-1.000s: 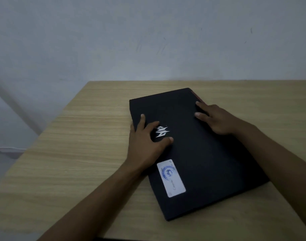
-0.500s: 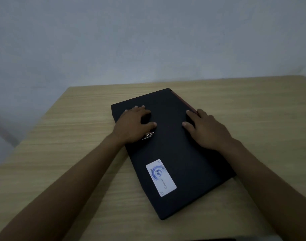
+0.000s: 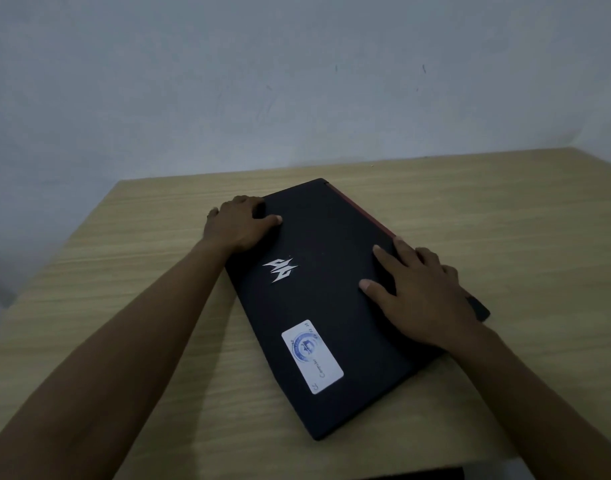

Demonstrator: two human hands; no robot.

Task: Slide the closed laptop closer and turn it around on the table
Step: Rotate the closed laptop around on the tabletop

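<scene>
In the head view, the closed black laptop with a silver emblem and a white rectangular sticker on its lid [image 3: 332, 299] lies flat on the pale wood-grain table [image 3: 124, 271], filling the centre and lower centre of the frame. Its long axis runs diagonally, from the far corner at upper centre down to the near corner at lower centre. A red-trimmed edge faces the upper right, probably the hinge side. The sticker sits toward the near end, the emblem near the middle.

The left hand [image 3: 240, 223] rests over the far left corner, fingers curled over the edge and thumb laid flat on the lid. The right hand [image 3: 422, 292] lies palm-down on the right side of the lid, fingers spread, some reaching over the red-trimmed edge.

By its look the laptop is stiff, fairly heavy and matt-surfaced, so it should slide and pivot as one slab on the smooth table without flexing. Flat palm pressure with fingers hooked on opposite edges looks the sound hold; lifting by one corner seems unwise.
</scene>
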